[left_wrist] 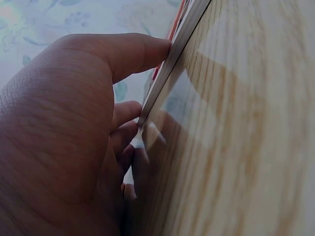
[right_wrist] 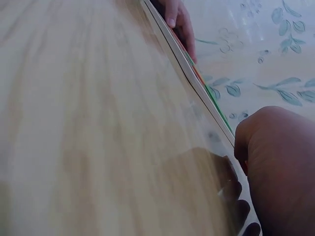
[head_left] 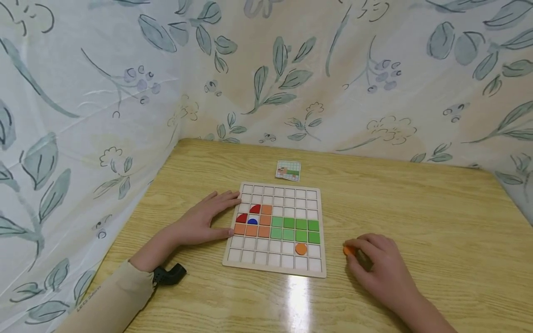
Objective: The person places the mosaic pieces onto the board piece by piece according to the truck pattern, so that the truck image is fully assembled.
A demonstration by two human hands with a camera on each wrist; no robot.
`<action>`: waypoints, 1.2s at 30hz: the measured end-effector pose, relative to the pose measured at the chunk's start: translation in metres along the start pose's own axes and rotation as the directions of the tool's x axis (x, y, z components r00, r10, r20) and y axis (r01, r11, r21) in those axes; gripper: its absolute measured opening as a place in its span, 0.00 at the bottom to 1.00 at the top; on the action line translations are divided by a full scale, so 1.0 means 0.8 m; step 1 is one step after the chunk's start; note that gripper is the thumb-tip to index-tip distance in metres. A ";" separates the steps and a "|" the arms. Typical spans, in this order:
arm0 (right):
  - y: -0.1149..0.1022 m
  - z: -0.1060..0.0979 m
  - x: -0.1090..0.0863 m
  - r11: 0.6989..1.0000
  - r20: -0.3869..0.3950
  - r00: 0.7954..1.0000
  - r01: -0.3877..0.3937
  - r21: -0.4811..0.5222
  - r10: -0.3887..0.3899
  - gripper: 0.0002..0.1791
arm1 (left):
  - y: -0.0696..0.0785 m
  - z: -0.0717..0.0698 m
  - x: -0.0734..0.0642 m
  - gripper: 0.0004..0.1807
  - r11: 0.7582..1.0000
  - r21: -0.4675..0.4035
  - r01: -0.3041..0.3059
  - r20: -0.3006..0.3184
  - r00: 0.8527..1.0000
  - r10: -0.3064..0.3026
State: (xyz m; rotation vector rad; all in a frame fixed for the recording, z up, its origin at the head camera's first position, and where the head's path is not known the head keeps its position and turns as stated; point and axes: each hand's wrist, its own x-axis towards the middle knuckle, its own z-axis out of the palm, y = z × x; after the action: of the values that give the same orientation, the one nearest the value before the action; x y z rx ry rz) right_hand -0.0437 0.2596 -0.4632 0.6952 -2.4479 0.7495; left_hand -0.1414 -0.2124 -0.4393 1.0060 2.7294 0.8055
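A pale wooden grid board [head_left: 287,273] lies on the table with coloured tiles in its cells. My left hand [head_left: 200,219] is spread at its left side, thumb and fingertips touching the edge; the left wrist view shows the thumb [left_wrist: 147,51] against the rim. To the right of the board, my right hand [head_left: 385,268] pinches an orange round tile [head_left: 348,250] between thumb and index finger, close over the table. Another orange disc [head_left: 301,249] sits in a lower cell. Green squares [head_left: 301,224], orange squares [head_left: 251,230], red quarter-circles [head_left: 255,209] and a blue half-circle [head_left: 252,221] fill the middle rows.
Behind the board lies a small card [head_left: 288,170] printed with a coloured grid pattern. A leaf-patterned cloth [head_left: 291,83] hangs at the back and left of the wooden table [head_left: 416,203]. A black strap piece [head_left: 170,275] sticks out from the left wrist.
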 end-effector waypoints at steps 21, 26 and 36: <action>-0.054 0.058 0.063 0.963 -0.043 0.977 0.212 0.166 -0.208 0.10 | 0.001 0.000 0.001 0.48 1.000 0.003 0.007 0.009 1.000 -0.007; -0.068 0.073 0.077 0.956 -0.042 0.971 0.239 0.169 -0.236 0.09 | 0.000 0.002 -0.001 0.47 1.000 0.001 0.008 0.004 1.000 -0.008; -0.100 0.098 0.098 0.946 0.009 0.961 0.270 0.180 -0.276 0.09 | 0.001 0.002 -0.001 0.48 1.000 0.002 0.007 -0.002 1.000 -0.007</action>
State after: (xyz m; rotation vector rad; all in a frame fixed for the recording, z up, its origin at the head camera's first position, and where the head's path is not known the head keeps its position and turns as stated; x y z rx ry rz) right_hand -0.0789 0.1287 -0.4468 1.0979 -2.2668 0.8549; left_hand -0.1402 -0.2116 -0.4407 0.9961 2.7349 0.8032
